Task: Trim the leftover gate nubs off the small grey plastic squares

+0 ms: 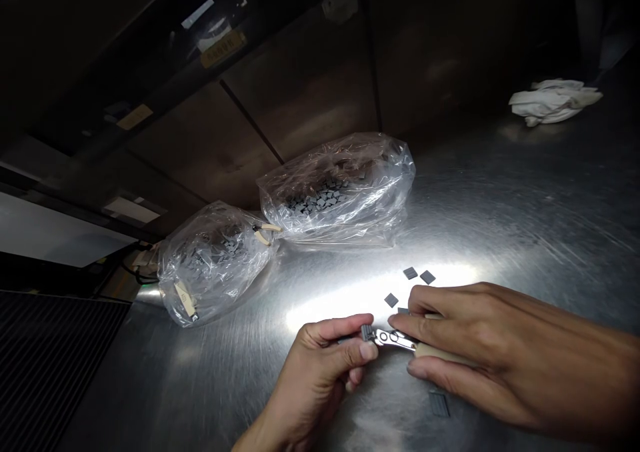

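Between the thumb and forefinger of my left hand is a small dark grey ribbed square piece. My right hand is wrapped round the cream handles of nippers, whose metal jaws meet the edge of that piece. Whether the jaws are closed through it I cannot tell. Beyond my right fingertips lie several loose grey squares on the metal table. Another ribbed square rests below my right thumb.
Two clear plastic bags of small grey pieces stand at the back. A second cream-handled tool lies by the bags, and a cutter with a cream handle is on the left bag. A crumpled white cloth sits at the far right.
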{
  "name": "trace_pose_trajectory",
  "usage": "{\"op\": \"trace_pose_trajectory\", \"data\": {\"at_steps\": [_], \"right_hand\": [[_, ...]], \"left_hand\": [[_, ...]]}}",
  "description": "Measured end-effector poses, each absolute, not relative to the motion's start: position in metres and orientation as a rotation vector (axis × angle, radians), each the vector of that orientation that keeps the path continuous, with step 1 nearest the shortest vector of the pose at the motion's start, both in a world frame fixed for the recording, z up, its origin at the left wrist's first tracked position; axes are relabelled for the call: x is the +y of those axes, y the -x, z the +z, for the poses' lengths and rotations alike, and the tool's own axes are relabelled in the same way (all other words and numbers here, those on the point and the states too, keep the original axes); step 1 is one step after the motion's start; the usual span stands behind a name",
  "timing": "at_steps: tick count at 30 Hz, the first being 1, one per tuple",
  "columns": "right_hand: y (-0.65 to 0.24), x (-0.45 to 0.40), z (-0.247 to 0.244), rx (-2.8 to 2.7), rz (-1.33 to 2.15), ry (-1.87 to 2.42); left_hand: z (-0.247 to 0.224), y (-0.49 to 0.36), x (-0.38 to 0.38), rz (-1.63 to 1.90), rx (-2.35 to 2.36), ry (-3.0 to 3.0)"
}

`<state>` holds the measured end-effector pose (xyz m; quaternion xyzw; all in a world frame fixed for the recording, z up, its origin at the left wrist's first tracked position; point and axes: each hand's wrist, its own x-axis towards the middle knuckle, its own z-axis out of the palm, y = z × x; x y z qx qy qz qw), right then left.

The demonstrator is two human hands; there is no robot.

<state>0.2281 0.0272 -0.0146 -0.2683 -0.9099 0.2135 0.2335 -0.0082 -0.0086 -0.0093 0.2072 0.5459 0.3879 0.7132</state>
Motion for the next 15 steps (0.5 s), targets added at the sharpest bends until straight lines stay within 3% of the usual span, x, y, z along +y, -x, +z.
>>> {"op": "trace_pose_trajectory", "data": {"at_steps": [15], "right_hand": [[-0.2281,0.0292,-0.0117,-2.467,0.672,0.766]], "left_hand": [[-0.0094,0.008,-0.0089,0.858,1.176,-0.507]]}}
